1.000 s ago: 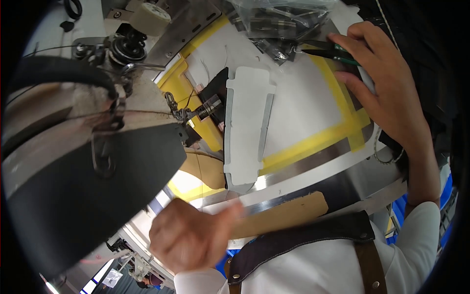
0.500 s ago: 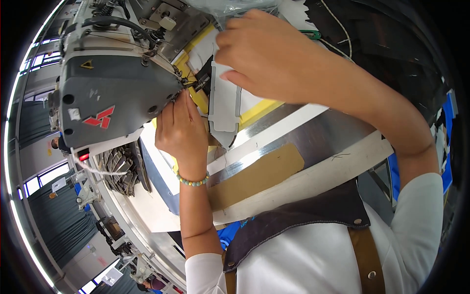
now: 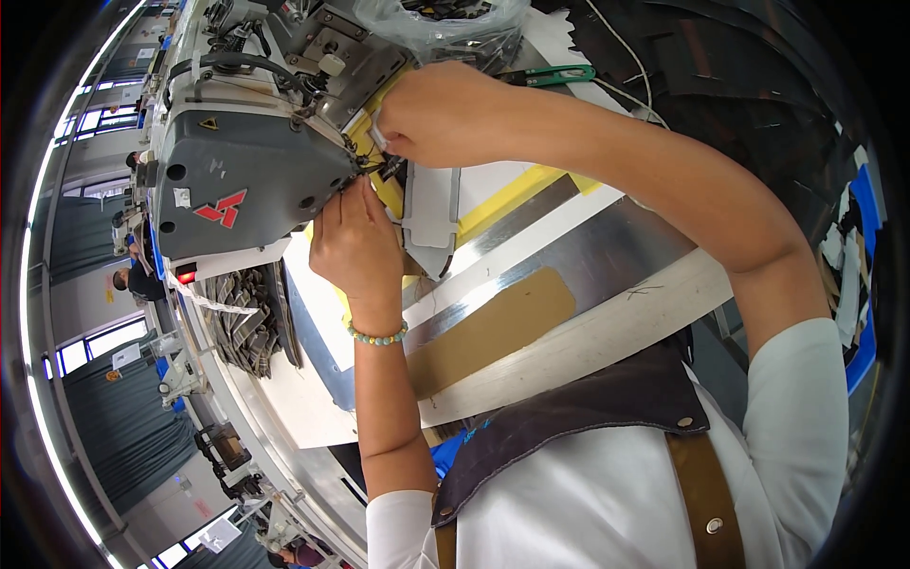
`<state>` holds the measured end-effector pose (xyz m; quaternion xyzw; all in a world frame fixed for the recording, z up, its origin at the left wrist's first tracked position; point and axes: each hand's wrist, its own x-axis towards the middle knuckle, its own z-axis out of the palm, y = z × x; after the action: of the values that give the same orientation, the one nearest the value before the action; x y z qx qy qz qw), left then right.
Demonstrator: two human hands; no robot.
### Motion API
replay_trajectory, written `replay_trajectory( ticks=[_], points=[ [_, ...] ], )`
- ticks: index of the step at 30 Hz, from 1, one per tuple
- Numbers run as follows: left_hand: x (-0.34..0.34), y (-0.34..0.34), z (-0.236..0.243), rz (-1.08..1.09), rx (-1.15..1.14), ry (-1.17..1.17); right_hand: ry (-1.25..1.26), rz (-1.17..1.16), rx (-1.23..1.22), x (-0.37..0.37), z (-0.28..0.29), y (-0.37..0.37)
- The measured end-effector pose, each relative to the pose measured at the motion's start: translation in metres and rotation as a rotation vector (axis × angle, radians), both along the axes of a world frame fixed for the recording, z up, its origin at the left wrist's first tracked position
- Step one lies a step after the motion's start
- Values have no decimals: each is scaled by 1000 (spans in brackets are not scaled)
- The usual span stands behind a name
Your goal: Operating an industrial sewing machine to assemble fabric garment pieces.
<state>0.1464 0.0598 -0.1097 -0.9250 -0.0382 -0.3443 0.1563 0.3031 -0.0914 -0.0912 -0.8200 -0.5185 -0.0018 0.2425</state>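
Observation:
My left hand (image 3: 356, 242) is raised beside the needle end of a grey sewing machine head (image 3: 256, 175). Its fingertips are pinched together by the needle parts (image 3: 374, 166); whatever they grip is too small to make out. On the other side of the needle, my right hand (image 3: 431, 112) is closed with its fingers curled. A small pale bit shows at its fingertips, too unclear to name. Beneath and between the hands lies a light grey panel with a raised border (image 3: 431, 204), on a dark piece with a pointed end (image 3: 434, 261).
Green-handled thread snips (image 3: 559, 74) and a clear plastic bag (image 3: 455, 33) of dark pieces lie beyond my right hand. Stacked dark fabric pieces (image 3: 248, 322) sit left, below the machine. Yellow strips (image 3: 502, 204) and a tan patch (image 3: 493, 327) mark the work surface.
My right hand has moved left and nearer to the needle, uncovering the snips and more of the bag. My left hand stays pinched by the needle. The whole view has shifted slightly.

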Motion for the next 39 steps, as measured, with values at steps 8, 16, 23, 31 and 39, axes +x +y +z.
replay_trajectory(
  ticks=[8, 16, 23, 31, 39],
  points=[
    [-2, -5, 4, -50, -235, -5, -67, 146, 360, -6, -36, 16],
    [-6, -16, 6, -23, -444, 40, -81, 161, 418, -11, -47, 20],
    [-1, -9, -10, -90, -417, -147, 1, 101, 275, -10, -48, 32],
    [6, 3, -17, -182, -181, -214, 134, -7, 461, 5, -69, 28],
    [9, 7, -20, -221, -126, -225, 147, -24, 452, 6, -71, 29]
  ],
)
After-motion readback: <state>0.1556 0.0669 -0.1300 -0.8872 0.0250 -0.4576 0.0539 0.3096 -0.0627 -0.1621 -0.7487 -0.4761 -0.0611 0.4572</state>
